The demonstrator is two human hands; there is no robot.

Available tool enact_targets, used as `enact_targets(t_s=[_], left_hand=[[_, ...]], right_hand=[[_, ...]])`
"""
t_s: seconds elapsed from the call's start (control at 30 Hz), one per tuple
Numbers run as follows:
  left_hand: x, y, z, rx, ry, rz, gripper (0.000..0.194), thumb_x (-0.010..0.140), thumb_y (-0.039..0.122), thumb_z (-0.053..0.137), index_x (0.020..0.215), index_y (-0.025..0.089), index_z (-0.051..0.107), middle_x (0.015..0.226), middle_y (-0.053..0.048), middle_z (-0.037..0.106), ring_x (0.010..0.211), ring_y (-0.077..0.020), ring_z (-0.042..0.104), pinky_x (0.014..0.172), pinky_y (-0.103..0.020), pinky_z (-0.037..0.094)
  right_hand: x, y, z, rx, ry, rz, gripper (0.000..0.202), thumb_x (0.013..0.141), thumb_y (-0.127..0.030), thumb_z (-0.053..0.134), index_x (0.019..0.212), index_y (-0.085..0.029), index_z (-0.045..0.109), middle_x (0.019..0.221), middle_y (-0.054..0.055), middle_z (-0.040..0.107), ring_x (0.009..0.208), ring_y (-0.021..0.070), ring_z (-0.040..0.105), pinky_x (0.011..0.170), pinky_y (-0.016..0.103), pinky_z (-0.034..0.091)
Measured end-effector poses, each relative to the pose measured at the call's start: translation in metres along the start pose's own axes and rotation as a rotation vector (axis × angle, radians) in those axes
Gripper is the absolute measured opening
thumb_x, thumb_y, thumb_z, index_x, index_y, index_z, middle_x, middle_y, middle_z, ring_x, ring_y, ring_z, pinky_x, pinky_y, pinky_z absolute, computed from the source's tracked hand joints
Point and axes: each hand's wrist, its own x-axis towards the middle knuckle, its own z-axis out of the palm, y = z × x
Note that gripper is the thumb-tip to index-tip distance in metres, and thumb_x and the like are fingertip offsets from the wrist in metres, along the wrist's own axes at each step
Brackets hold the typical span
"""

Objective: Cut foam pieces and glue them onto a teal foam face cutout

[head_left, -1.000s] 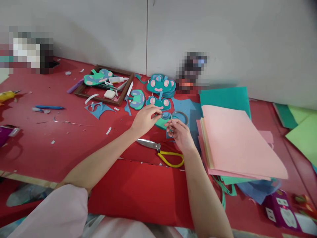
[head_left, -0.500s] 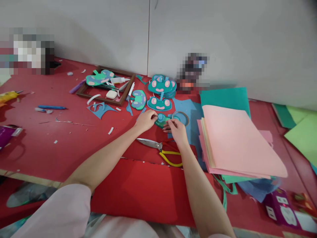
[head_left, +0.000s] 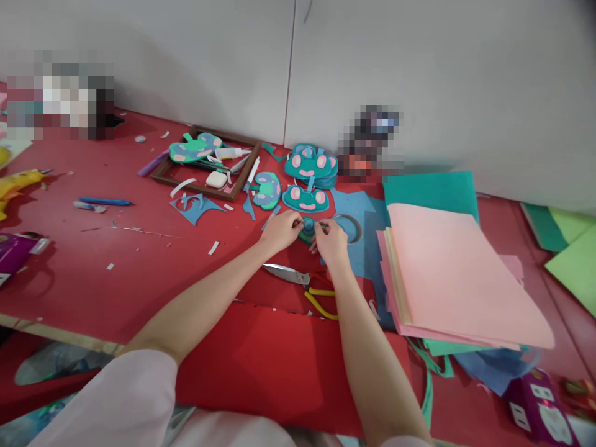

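My left hand (head_left: 282, 230) is closed in a pinch at the left edge of a small green and blue felt piece (head_left: 307, 227). From the right, my right hand (head_left: 331, 239) pinches the same piece, its lower fingers curled; my fingers partly cover it. Just beyond lies a teal felt frog face (head_left: 305, 198) with pink spots, and behind that a stack of similar faces (head_left: 311, 166). A tape roll (head_left: 357, 231) sits beside my right hand on blue felt (head_left: 367, 254). Scissors (head_left: 287, 274) with red and yellow handles lie below my hands, partly under my right wrist.
A brown wooden frame (head_left: 246, 174) holds a glue bottle (head_left: 229, 153), a white eraser-like block (head_left: 216, 180) and pens. Stacked pink felt sheets (head_left: 460, 273) lie at right. A yellow glue gun (head_left: 21, 183) and blue pen (head_left: 105, 201) are at left. A wall stands behind.
My right hand has moved left, closer to my left hand, around the felt piece. The whole view has shifted slightly, so things appear further right and lower.
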Motion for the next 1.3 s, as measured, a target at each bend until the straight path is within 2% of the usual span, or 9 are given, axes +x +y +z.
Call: enact_targets(t_s=[0.13, 0.23, 0.47, 0.6, 0.83, 1.3], left_hand=[[0.0, 0.001, 0.0, 0.007, 0.018, 0.013, 0.01, 0.083, 0.021, 0.05, 0.084, 0.02, 0.06, 0.086, -0.002, 0.066, 0.082, -0.018, 0.06, 0.078, -0.033, 0.042], [-0.002, 0.003, 0.001, 0.024, 0.028, 0.011, 0.01, 0.085, 0.022, 0.049, 0.082, 0.02, 0.058, 0.087, -0.002, 0.066, 0.082, -0.0183, 0.06, 0.079, -0.034, 0.041], [-0.008, 0.008, 0.008, 0.229, 0.101, 0.12, 0.014, 0.089, 0.02, 0.04, 0.087, 0.018, 0.053, 0.089, -0.007, 0.064, 0.086, -0.0227, 0.06, 0.075, -0.035, 0.038], [-0.007, 0.007, 0.011, 0.236, 0.109, 0.104, 0.012, 0.089, 0.02, 0.041, 0.085, 0.018, 0.052, 0.088, -0.006, 0.064, 0.085, -0.0214, 0.059, 0.073, -0.033, 0.038], [-0.007, 0.007, 0.01, 0.208, 0.116, 0.094, 0.011, 0.088, 0.019, 0.042, 0.082, 0.018, 0.052, 0.085, -0.005, 0.064, 0.082, -0.0194, 0.059, 0.072, -0.032, 0.037], [-0.007, 0.01, 0.011, 0.332, 0.096, 0.106, 0.011, 0.089, 0.021, 0.042, 0.087, 0.016, 0.052, 0.088, -0.008, 0.064, 0.085, -0.0238, 0.06, 0.073, -0.034, 0.038]], right_hand=[[0.008, 0.008, -0.003, 0.151, -0.078, 0.079, 0.008, 0.081, -0.025, 0.052, 0.074, -0.021, 0.052, 0.046, -0.005, 0.056, 0.032, 0.0143, 0.054, 0.035, 0.025, 0.045], [0.01, 0.009, -0.003, 0.204, -0.089, 0.098, 0.011, 0.079, -0.026, 0.056, 0.071, -0.021, 0.051, 0.045, -0.006, 0.056, 0.033, 0.0134, 0.055, 0.035, 0.023, 0.045], [0.004, 0.004, 0.001, 0.095, 0.006, 0.021, 0.01, 0.079, -0.026, 0.057, 0.071, -0.022, 0.051, 0.045, -0.005, 0.056, 0.031, 0.0147, 0.054, 0.032, 0.024, 0.045], [0.004, 0.005, 0.001, 0.119, 0.001, 0.044, 0.012, 0.079, -0.029, 0.057, 0.072, -0.022, 0.051, 0.047, -0.004, 0.057, 0.032, 0.0155, 0.055, 0.035, 0.027, 0.048], [0.006, 0.011, 0.005, 0.139, 0.033, 0.018, 0.015, 0.079, -0.034, 0.058, 0.071, -0.023, 0.05, 0.047, -0.003, 0.057, 0.033, 0.0167, 0.055, 0.034, 0.028, 0.047], [0.005, 0.013, 0.007, 0.048, 0.078, -0.046, 0.018, 0.079, -0.034, 0.058, 0.07, -0.025, 0.047, 0.045, -0.003, 0.056, 0.032, 0.0169, 0.055, 0.032, 0.027, 0.043]])
